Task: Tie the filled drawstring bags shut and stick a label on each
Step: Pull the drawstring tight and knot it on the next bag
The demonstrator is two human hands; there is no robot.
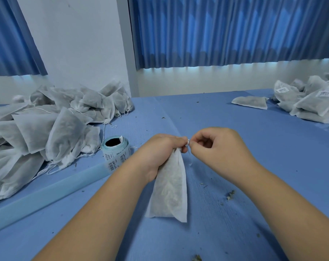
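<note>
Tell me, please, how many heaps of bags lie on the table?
2. The left heap lies beside the label roll; the right heap lies at the far right, partly cut off by the frame.

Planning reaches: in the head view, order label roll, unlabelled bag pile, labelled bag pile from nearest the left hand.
1. Label roll, beside left hand.
2. Unlabelled bag pile, farther left.
3. Labelled bag pile, far right.

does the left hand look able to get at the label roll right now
Likely not yet: the left hand grips the neck of the bag. The label roll sits close on its left with only bare table between, so the path looks free once it lets go.
</note>
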